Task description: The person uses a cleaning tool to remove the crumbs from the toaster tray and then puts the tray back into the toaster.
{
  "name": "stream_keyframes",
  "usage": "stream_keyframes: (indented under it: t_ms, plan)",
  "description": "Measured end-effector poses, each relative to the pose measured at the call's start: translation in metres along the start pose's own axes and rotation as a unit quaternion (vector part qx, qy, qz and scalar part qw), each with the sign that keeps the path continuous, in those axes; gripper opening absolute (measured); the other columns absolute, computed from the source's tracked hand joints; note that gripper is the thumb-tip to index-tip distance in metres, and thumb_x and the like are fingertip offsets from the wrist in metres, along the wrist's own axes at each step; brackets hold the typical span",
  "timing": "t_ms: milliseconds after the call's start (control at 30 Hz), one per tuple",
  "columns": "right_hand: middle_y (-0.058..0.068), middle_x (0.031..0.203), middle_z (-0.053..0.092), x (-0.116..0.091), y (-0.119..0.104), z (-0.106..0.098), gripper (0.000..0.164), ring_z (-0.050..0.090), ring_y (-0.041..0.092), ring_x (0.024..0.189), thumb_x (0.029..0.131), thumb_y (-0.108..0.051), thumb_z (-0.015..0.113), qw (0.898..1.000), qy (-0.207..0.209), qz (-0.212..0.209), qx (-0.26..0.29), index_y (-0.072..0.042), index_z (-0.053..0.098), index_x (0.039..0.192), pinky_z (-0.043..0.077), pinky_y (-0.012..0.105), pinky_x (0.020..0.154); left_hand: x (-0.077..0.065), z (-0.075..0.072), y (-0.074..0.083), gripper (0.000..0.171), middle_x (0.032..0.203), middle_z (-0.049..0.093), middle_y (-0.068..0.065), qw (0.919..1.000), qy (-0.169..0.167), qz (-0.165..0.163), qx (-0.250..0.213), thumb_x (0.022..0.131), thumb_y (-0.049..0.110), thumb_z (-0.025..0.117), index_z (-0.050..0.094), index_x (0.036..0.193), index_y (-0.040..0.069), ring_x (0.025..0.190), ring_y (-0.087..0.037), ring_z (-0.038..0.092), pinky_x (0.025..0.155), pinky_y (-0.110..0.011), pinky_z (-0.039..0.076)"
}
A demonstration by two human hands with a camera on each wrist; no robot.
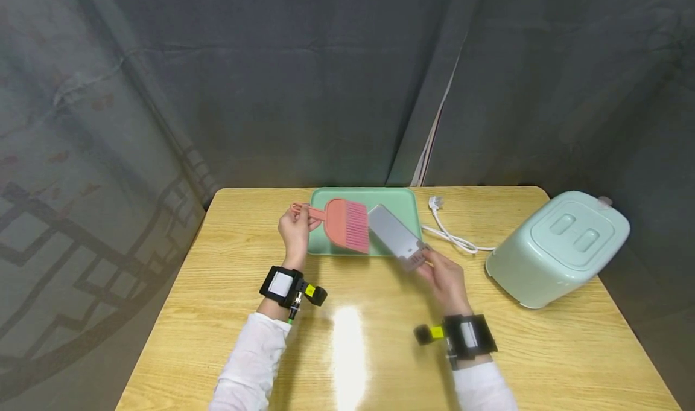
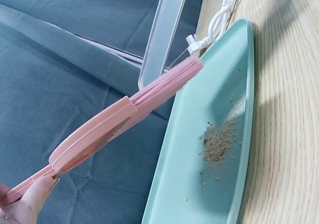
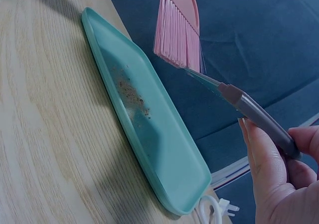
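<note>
My left hand [image 1: 294, 235] grips the handle of a pink hand brush [image 1: 338, 224], whose bristles point right, over a mint-green tray [image 1: 403, 203]. In my right hand [image 1: 446, 279], thumb and fingers pinch the grey plastic end of a flat metal crumb tray [image 1: 392, 232]. The crumb tray slants down toward the bristles, its far end close to them in the right wrist view. Both tools are held above the green tray. Brown crumbs [image 2: 218, 147] lie scattered on the green tray, toward its near side.
A mint-green toaster [image 1: 543, 260] with a lid stands on the right of the wooden table [image 1: 228, 290]. Its white cord [image 1: 456, 239] runs left to a plug [image 1: 435, 203] beside the tray. Grey cloth [image 1: 304, 97] hangs behind the table.
</note>
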State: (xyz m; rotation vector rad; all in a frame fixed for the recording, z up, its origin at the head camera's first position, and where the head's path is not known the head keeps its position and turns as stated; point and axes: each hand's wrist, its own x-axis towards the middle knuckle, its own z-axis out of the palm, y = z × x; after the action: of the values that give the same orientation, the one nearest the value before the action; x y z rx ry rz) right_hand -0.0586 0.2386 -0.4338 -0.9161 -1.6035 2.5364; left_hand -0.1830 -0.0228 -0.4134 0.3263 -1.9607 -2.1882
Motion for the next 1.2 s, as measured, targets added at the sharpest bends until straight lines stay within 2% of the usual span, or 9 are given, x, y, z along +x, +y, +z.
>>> stream_keyframes:
  t_ms: [400,533,667,933,1200]
  plan:
    - [0.026,0.152,0.04,0.001,-0.001,-0.003,0.046,0.072,0.007,0.093,0.105,-0.005,0.051,1.0,-0.008,0.002,0.013,0.005,0.037,0.147,0.055,0.022,0.099,0.0,-0.007,0.001,0.025,0.086,0.069,-0.024,0.9999,0.008,0.006,0.004,0.104,0.0,0.051,0.062,0.113,-0.02,0.058,0.0,0.065,0.061,-0.016,0.062]
    - [0.025,0.15,0.041,0.003,-0.001,-0.002,0.046,0.073,0.007,0.093,0.104,-0.004,0.052,1.0,-0.006,0.003,0.021,0.006,0.037,0.146,0.055,0.022,0.099,0.002,-0.013,0.001,0.025,0.086,0.069,-0.024,0.9999,0.009,0.011,0.003,0.103,0.0,0.051,0.061,0.114,-0.02,0.058,0.0,0.066,0.062,-0.016,0.062]
    - [0.025,0.151,0.04,0.002,-0.002,-0.001,0.046,0.073,0.007,0.093,0.104,-0.004,0.051,1.0,-0.008,0.002,0.019,0.006,0.037,0.146,0.055,0.022,0.099,0.004,-0.02,0.004,0.026,0.083,0.068,-0.019,0.9998,0.008,0.019,-0.004,0.104,0.0,0.05,0.06,0.115,-0.021,0.058,0.001,0.066,0.062,-0.015,0.062]
    - [0.027,0.152,0.038,0.001,-0.003,0.001,0.046,0.073,0.007,0.092,0.104,-0.003,0.05,1.0,-0.008,0.0,0.016,0.007,0.037,0.147,0.055,0.022,0.099,-0.004,-0.027,0.023,0.025,0.076,0.066,-0.006,0.9984,-0.015,0.038,-0.039,0.104,-0.001,0.05,0.059,0.114,-0.021,0.06,-0.002,0.068,0.065,-0.016,0.062]
    - [0.028,0.152,0.037,0.002,-0.003,0.004,0.046,0.073,0.005,0.09,0.105,-0.005,0.049,1.0,-0.013,-0.004,-0.001,0.008,0.036,0.147,0.055,0.022,0.098,-0.02,-0.011,0.047,0.025,0.072,0.066,-0.002,0.9947,-0.062,0.048,-0.067,0.103,-0.001,0.051,0.059,0.112,-0.022,0.06,-0.003,0.069,0.064,-0.018,0.063]
